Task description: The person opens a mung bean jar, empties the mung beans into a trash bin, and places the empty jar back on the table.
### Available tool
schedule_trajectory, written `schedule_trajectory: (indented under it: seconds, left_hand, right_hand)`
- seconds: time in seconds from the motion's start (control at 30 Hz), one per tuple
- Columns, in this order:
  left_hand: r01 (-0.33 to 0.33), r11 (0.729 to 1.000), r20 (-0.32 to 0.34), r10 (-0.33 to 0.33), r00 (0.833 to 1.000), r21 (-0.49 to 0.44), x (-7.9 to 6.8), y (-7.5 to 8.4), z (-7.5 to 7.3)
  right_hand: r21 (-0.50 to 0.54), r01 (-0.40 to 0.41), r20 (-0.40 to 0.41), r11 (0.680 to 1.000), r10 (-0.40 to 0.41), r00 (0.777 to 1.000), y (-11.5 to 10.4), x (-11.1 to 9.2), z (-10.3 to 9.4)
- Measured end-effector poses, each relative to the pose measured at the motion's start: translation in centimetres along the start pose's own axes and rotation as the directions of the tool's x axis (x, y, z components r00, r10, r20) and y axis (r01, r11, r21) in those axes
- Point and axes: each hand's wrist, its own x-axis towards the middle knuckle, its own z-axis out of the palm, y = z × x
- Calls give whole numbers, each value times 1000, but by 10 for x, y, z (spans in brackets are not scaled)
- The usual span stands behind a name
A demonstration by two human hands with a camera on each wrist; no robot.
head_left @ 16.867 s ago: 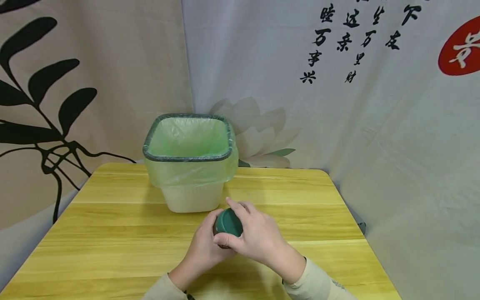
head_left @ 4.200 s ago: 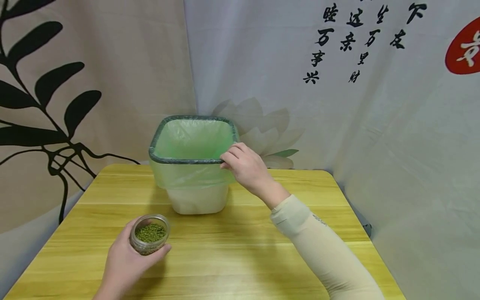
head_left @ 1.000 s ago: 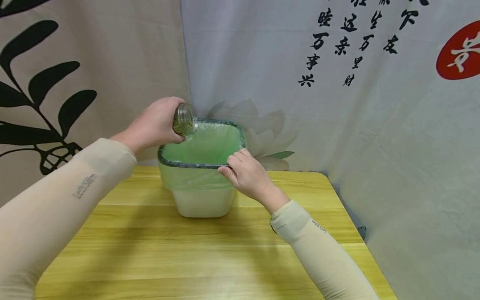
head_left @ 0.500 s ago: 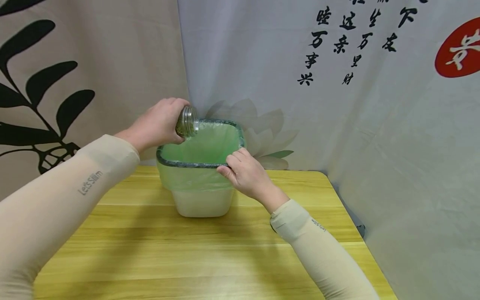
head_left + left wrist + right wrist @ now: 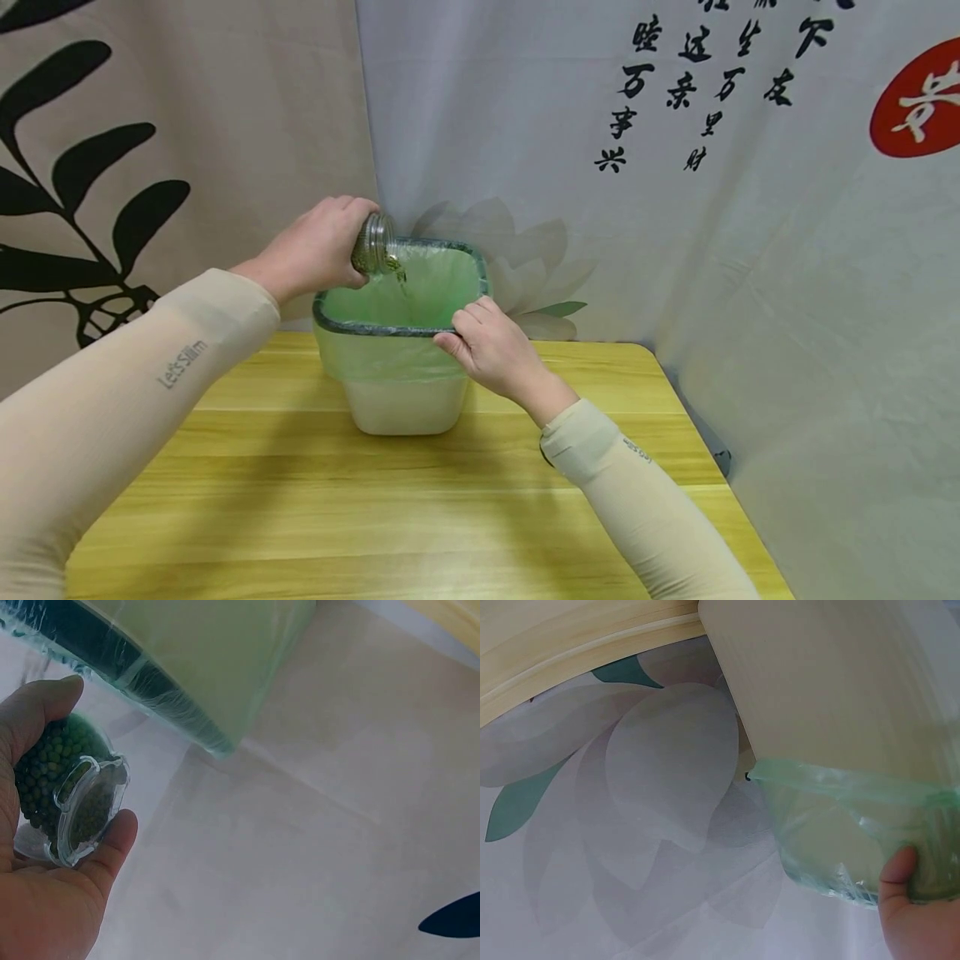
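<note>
My left hand (image 5: 318,250) grips a clear glass jar (image 5: 372,244), tipped on its side over the bin's left edge with its mouth toward the inside. Green mung beans (image 5: 397,268) fall from the mouth into the bin. The left wrist view shows the jar's base (image 5: 88,806) and many beans (image 5: 56,761) still inside. My right hand (image 5: 495,346) holds the dark rim of the trash can (image 5: 408,408) at its front right corner, thumb outside over the green liner bag (image 5: 390,358). In the right wrist view that thumb (image 5: 900,874) presses on the liner.
The trash can stands near the back of a wooden table (image 5: 375,517). Behind it hangs a pale cloth backdrop (image 5: 480,108) with a printed dark plant, flower and writing. Both forearms wear beige sleeves (image 5: 142,392).
Long before, both hands held the jar under its green lid. The jar then stood uncapped in the left hand, later tilted over the bin. Beans now stream out; the right hand stays put.
</note>
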Motion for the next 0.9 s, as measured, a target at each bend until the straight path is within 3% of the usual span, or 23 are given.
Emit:
schedule_trajectory:
  seconds: [0.57, 0.9]
  left_hand:
    - [-16, 1000, -16, 16, 1000, 6, 2, -4, 0]
    - [4, 1000, 25, -4, 1000, 20, 3, -3, 1]
  right_hand:
    - [-4, -11, 8, 1000, 11, 1000, 0, 1, 2]
    - [-12, -17, 7, 1000, 17, 1000, 1, 1, 3]
